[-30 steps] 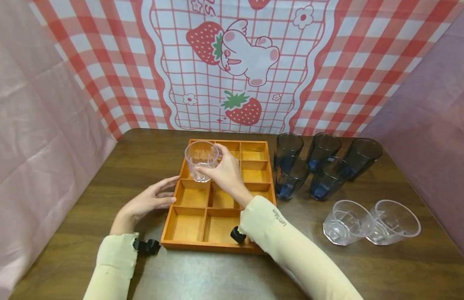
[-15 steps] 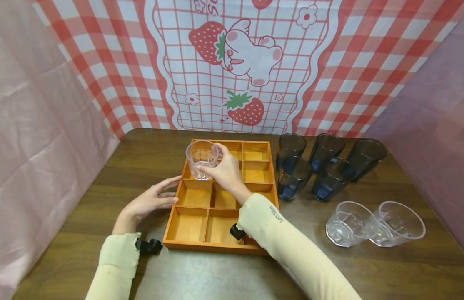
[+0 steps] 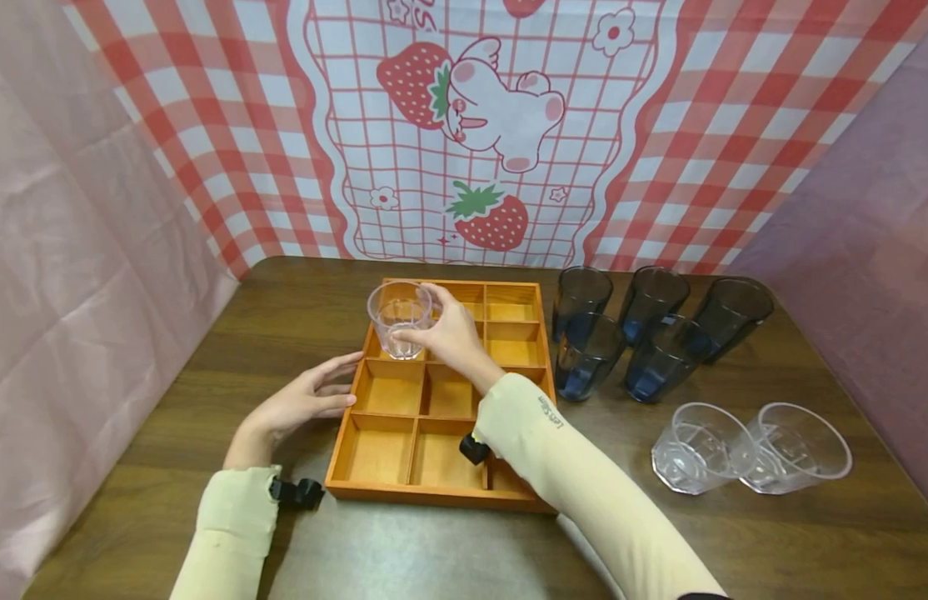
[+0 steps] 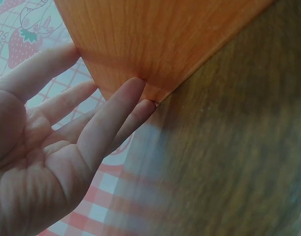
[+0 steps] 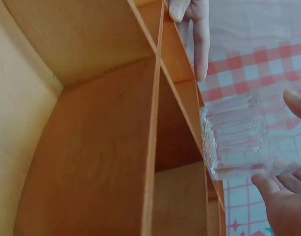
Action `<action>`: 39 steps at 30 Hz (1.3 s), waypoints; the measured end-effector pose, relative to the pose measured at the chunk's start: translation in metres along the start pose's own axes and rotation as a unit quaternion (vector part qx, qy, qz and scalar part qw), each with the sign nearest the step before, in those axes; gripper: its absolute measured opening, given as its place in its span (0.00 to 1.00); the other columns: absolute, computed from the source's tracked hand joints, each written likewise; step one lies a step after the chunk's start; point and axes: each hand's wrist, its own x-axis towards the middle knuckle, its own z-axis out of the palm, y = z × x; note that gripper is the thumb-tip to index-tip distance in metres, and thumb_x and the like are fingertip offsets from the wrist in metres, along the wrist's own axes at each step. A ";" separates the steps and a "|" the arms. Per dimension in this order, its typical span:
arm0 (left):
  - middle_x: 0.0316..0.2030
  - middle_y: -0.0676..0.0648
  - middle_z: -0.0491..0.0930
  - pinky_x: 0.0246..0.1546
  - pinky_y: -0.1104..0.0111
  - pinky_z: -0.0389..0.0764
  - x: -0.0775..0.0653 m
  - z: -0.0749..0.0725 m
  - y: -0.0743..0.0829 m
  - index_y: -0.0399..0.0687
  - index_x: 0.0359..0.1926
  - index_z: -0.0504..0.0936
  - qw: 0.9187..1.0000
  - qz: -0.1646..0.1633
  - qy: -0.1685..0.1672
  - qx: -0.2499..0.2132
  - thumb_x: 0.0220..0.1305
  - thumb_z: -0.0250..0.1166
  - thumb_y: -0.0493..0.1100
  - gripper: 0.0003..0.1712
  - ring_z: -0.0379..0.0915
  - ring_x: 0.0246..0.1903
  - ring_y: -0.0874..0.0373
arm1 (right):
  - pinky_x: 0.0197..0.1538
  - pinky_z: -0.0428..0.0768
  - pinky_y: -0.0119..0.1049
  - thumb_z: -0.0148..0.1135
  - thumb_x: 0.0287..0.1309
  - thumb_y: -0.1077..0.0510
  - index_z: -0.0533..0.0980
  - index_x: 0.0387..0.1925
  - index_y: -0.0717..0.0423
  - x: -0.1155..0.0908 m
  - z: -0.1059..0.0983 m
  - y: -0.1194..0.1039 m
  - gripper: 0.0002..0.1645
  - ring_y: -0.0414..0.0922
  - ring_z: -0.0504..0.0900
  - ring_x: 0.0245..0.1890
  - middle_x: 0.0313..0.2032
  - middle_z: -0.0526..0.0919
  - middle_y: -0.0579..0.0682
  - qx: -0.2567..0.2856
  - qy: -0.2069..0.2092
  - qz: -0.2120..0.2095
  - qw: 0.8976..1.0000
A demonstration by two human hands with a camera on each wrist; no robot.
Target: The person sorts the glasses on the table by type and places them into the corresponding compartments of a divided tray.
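Observation:
My right hand [image 3: 452,337] grips a clear tumbler [image 3: 399,323] by its side, thumb toward me and fingers behind. The tumbler stands upright over the left column of a wooden compartment box [image 3: 441,497], in the second row from the back. In the right wrist view, the tumbler's faceted base [image 5: 209,142] is close at the divider edges, and the thumb and fingers lie on either side of the cup. My left hand [image 3: 299,402] rests its outstretched fingertips against the box's left wall; the left wrist view shows the fingers [image 4: 111,115] touching the outer wood [image 4: 121,44].
Two more clear tumblers [image 3: 692,450] stand at the right, close together. Behind them are several tall dark-blue glasses [image 3: 584,358], just right of the box. A strawberry-patterned cloth [image 3: 471,125] hangs behind the wooden table [image 3: 284,308], with pink fabric [image 3: 97,250] along the left.
The tumbler and my right hand have shifted slightly left over the same compartment in the last half second. My left hand stays against the box. Earlier the head view shifted a little.

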 end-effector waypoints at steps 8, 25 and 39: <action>0.75 0.32 0.46 0.59 0.56 0.77 0.000 -0.001 -0.001 0.43 0.76 0.49 1.000 0.003 -0.003 -0.003 0.70 0.56 0.34 0.39 0.55 0.68 0.30 | 0.61 0.78 0.43 0.78 0.45 0.52 0.64 0.68 0.51 0.005 -0.001 0.012 0.49 0.48 0.75 0.62 0.64 0.74 0.50 0.027 -0.028 0.002 0.999; 0.75 0.33 0.45 0.58 0.56 0.78 0.001 -0.001 0.000 0.43 0.76 0.49 1.000 -0.005 0.000 -0.012 0.70 0.57 0.35 0.39 0.55 0.68 0.30 | 0.63 0.75 0.44 0.78 0.45 0.50 0.62 0.69 0.54 0.008 0.011 0.019 0.51 0.50 0.74 0.62 0.66 0.72 0.53 -0.018 -0.054 0.044 0.997; 0.75 0.32 0.45 0.59 0.56 0.77 0.000 0.001 0.000 0.42 0.76 0.48 1.000 -0.001 -0.002 -0.007 0.70 0.55 0.34 0.39 0.54 0.69 0.30 | 0.68 0.71 0.45 0.77 0.47 0.53 0.56 0.72 0.57 0.005 0.011 0.013 0.56 0.53 0.71 0.64 0.69 0.65 0.57 -0.028 -0.072 0.047 0.996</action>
